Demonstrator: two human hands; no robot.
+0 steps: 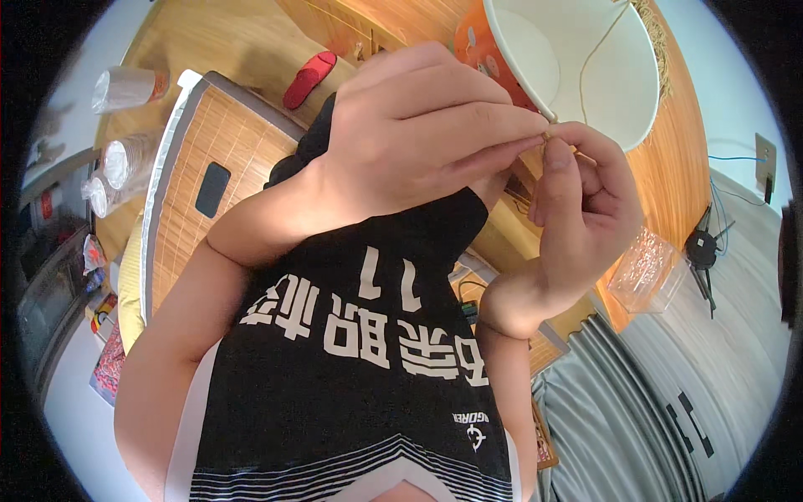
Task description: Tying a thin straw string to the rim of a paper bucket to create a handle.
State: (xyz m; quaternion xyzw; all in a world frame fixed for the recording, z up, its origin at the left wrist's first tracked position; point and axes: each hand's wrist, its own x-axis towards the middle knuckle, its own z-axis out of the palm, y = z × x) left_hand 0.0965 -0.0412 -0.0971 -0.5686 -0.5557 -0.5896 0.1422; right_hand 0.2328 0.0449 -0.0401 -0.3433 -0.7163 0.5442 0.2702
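A thin tan cord (585,74) hangs across the inside of a large white-lined paper bucket (617,100) with an orange printed outside. My left hand (422,125) reaches over from the left, its fingers pressed together and their tips pinching the cord at the bucket's near rim. From the right, my right hand (590,188) meets it there, thumb and index finger closed on the same short bit of cord. The fingertips of both hands touch or nearly touch, and they hide most of that bit. Its exact shape cannot be made out.
The bucket stands on a wooden table (682,155), with a bundle of tan cord (655,42) behind it. A clear plastic box (646,269) and a black device with antennas (701,248) lie right. Leftward are a bamboo mat (171,251), a dark phone (213,189) and a red slipper (309,79).
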